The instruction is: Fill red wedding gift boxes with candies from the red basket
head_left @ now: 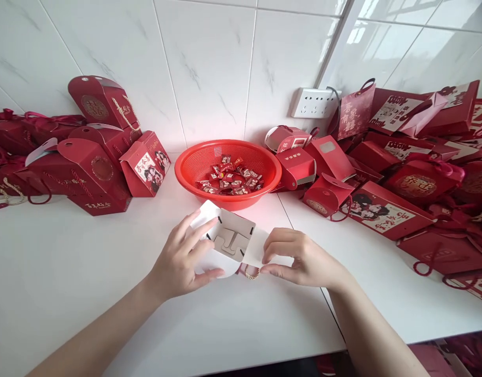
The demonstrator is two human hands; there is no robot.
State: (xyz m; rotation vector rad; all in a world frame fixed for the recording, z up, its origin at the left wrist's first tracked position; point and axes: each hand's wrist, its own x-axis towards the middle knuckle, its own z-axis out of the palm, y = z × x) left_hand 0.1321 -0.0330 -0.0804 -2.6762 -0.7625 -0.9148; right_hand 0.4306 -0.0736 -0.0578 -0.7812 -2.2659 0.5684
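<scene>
An opened gift box [233,242] stands in front of me, its white inside facing up with the flaps folded outward. Interlocked tabs show at its bottom, and small dark slots at the corners. My left hand [184,256] lies across the left and front flaps, fingers spread and touching the card. With fingers and thumb bent together, my right hand [294,256] pinches the right flap [258,246]. A twisted cord handle [252,272] pokes out below the front edge. Behind the box is a red plastic basket [182,167] with many wrapped candies [235,178] in it.
Folded red gift boxes [99,173] with cord handles stand at the left. A big pile of red boxes [398,188] covers the right side. A white power strip [315,103] is on the tiled wall. More red items lie below the table's front edge at lower right.
</scene>
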